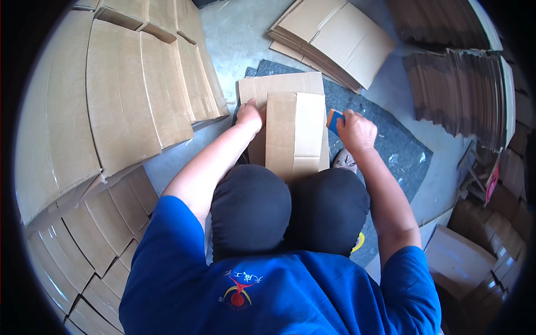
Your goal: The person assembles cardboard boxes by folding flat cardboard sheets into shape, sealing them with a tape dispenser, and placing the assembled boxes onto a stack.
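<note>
In front of my knees stands a narrow cardboard carton [282, 125], with a lighter strip [308, 123] along its right half. Behind it is a wider sheet of cardboard [282, 83]. My left hand [250, 116] grips the left side of the carton, its fingertips partly hidden against the cardboard. Just right of the carton, my right hand [358, 131] is closed on a small flat blue block with an orange edge [334, 121]. What kind of tool the block is cannot be made out. It looks apart from the carton.
Tall stacked cartons [120, 84] rise on the left. Flattened cardboard sheets [346, 39] lie in a pile ahead, and more upright sheets [455, 92] fill the right. A dark mat [391, 139] covers the floor under the carton. My shoe [345, 160] is beside it.
</note>
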The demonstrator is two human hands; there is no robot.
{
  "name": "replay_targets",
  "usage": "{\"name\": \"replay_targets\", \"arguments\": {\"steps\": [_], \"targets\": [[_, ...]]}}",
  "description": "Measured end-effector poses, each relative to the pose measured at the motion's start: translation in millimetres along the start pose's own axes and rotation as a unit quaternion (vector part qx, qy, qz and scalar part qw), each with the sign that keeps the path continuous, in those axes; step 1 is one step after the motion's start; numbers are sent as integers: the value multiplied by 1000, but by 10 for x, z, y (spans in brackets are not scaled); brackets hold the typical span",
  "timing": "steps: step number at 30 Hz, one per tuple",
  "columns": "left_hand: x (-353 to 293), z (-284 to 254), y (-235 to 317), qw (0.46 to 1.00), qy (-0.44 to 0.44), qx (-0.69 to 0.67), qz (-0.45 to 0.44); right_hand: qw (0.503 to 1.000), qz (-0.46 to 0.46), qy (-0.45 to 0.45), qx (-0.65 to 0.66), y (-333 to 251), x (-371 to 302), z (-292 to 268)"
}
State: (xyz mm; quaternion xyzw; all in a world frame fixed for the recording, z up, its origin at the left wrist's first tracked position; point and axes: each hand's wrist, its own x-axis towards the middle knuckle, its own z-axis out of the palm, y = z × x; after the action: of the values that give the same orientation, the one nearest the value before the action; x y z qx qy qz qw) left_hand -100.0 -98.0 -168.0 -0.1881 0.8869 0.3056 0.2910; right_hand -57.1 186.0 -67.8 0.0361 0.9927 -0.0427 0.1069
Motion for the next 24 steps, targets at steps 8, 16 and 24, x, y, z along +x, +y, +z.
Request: {"name": "replay_targets", "arguments": {"steps": [8,16,24], "targets": [[-1423,-1218,785,932,-46,-131,336,828,-21,139,543,673,-589,-1393],[-3032,-1626,1413,739,-336,-515,275,779,-262,179,541,237,-1421,-2426],[-3320,-1594,1062,713,-349,-563,231,770,-222,83,592,137,-1681,-2285]]}}
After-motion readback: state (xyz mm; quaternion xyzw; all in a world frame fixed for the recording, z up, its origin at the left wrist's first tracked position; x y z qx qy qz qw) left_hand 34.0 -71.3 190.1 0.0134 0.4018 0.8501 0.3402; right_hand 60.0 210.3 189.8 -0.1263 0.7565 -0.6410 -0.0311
